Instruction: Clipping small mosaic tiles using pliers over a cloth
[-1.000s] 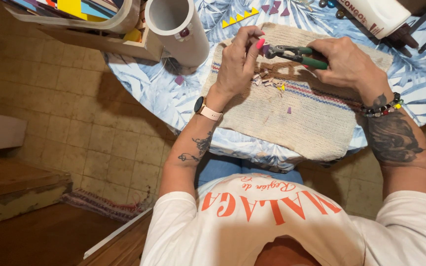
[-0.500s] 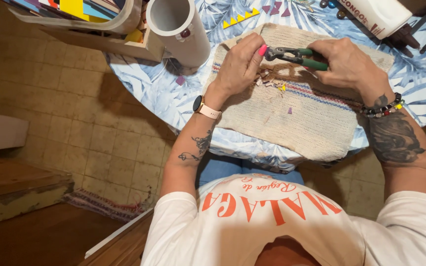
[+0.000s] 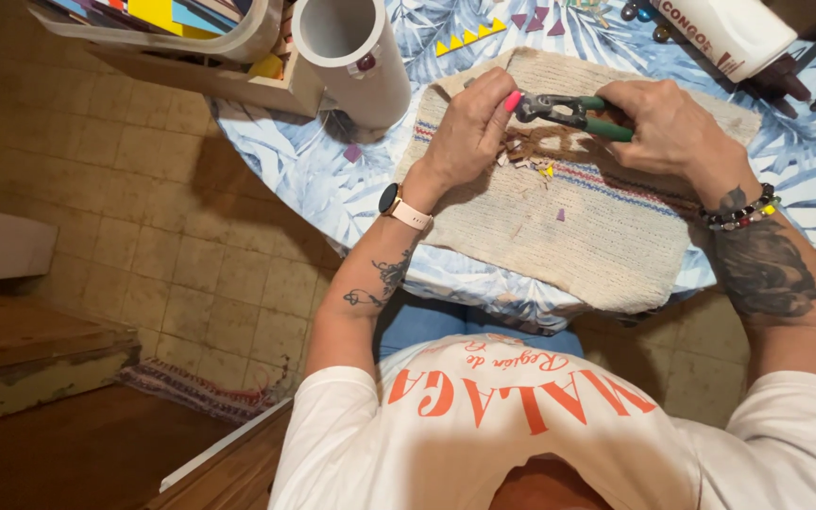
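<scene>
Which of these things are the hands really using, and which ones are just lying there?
In use:
- green-handled nippers, held in the right hand
- small pink piece, pinched in the left hand at the nipper tip
- woven cloth and the little cut chips on it

Just lying about:
- white tube
- wooden tray of coloured bits
- row of yellow triangles
- white bottle

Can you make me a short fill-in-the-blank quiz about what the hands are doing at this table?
1. The right hand grips pliers with ____ handles.
2. The left hand pinches a small ____ piece at the plier tips.
3. Small cut pieces lie on a beige woven ____.
4. The left wrist wears a ____.

Missing words: green; pink; cloth; watch
</scene>
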